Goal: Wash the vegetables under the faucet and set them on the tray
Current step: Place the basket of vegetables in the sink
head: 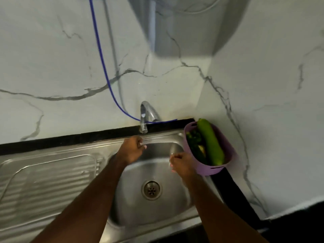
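A purple basket (215, 170) sits on the sink's right rim against the corner wall. A long pale green gourd (210, 141) and darker green vegetables (193, 140) lie in it. The chrome faucet (144, 116) stands at the back of the steel sink (133, 199). My left hand (132, 149) hovers just under the spout with its fingers curled, and nothing shows in it. My right hand (181, 164) is over the basin, beside the basket's left wall. Its fingers bend downward and are blurred. No tray is visible.
A ribbed steel draining board (45, 178) lies left of the basin, and the drain (151, 189) sits in the basin's middle. A blue hose (103, 67) runs down the marble wall to the faucet. A black counter edge (233, 188) runs along the right.
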